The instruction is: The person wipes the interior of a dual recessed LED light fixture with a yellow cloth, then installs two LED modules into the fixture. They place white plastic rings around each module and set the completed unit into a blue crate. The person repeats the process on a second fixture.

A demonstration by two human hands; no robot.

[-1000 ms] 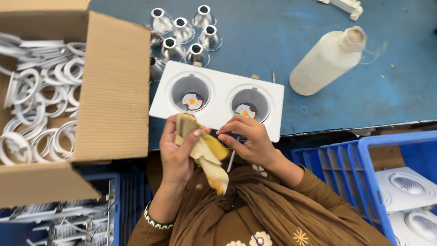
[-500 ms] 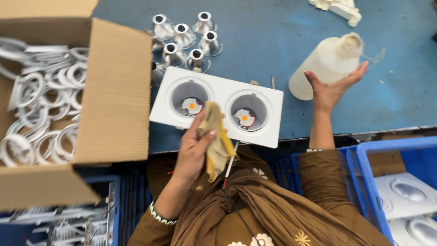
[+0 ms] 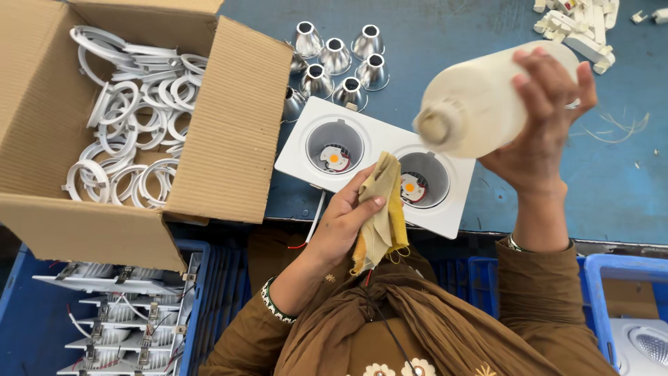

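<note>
Fingers of the right hand wrap a tilted cream bottle; left hand, at seven o'clock from it, pinches a yellow cloth over the white twin downlight housing.

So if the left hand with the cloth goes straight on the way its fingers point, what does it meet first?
Most likely the white double lamp housing, near the rim between its two round openings. The left hand, holding the yellow cloth, points up the picture toward it. Depth is unclear, so it might pass above.
</note>
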